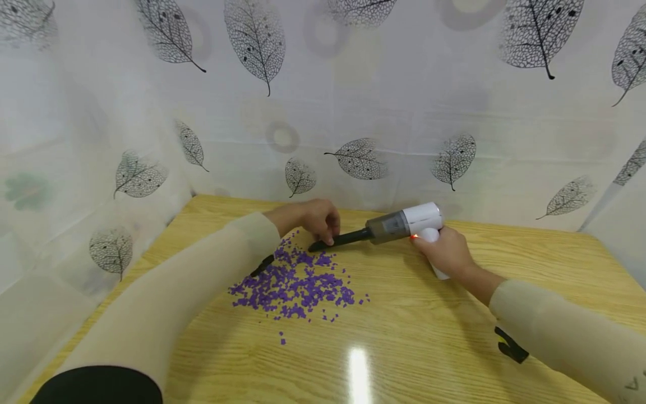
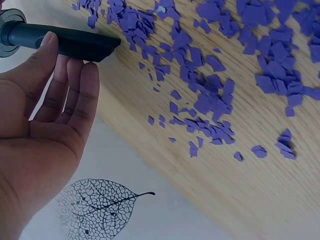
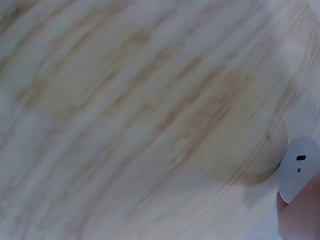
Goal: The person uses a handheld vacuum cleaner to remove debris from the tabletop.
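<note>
A white and grey handheld vacuum cleaner [image 1: 391, 224] is held just above the wooden table, its black crevice nozzle [image 1: 348, 238] pointing left. My right hand [image 1: 447, 252] grips the vacuum's white handle, and a small red light glows near the thumb. At the nozzle's tip, my left hand [image 1: 319, 220] pinches the black tube between thumb and fingers. In the left wrist view the slanted nozzle mouth [image 2: 102, 46] faces a spread of purple paper scraps [image 2: 207, 95]. Only the white base of the handle [image 3: 299, 167] and part of the hand show in the right wrist view.
The wooden table [image 1: 404, 336] meets a white curtain [image 1: 353, 112] printed with dark leaves at the back and left. Most scraps lie left of centre, under and beside the left forearm, with a few stray bits nearer the front. Black straps are on both wrists.
</note>
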Demonstrator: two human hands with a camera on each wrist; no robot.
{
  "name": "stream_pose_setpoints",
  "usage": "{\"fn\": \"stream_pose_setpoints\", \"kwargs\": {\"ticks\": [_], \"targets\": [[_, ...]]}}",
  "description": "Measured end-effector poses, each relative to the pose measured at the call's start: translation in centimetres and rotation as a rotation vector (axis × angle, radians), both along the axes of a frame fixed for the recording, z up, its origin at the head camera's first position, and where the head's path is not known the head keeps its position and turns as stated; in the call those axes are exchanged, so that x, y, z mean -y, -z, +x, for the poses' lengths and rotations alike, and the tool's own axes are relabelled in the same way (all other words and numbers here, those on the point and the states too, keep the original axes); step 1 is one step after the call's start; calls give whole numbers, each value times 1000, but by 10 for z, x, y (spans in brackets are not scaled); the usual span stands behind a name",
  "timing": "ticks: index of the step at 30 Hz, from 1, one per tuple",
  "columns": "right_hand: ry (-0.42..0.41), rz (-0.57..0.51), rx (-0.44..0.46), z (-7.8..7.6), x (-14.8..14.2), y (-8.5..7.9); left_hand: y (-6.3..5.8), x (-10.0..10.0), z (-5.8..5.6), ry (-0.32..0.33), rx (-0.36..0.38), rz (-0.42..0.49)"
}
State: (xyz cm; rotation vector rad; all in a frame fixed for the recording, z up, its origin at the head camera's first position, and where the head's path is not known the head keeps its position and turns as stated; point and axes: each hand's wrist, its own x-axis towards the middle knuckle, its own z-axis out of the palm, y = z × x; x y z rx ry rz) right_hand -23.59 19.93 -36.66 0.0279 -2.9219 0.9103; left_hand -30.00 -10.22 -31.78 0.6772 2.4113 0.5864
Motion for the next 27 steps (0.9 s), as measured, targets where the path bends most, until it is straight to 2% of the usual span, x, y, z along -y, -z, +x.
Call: {"fn": "stream_pose_setpoints", "kwargs": {"ticks": [11,27], "targets": [[-2,-15,-17,-3,9,0,-2,9,-1,-6,23,-11],[9,-1,14,-11,19,1,-6,18,0,9,-23,-49]]}}
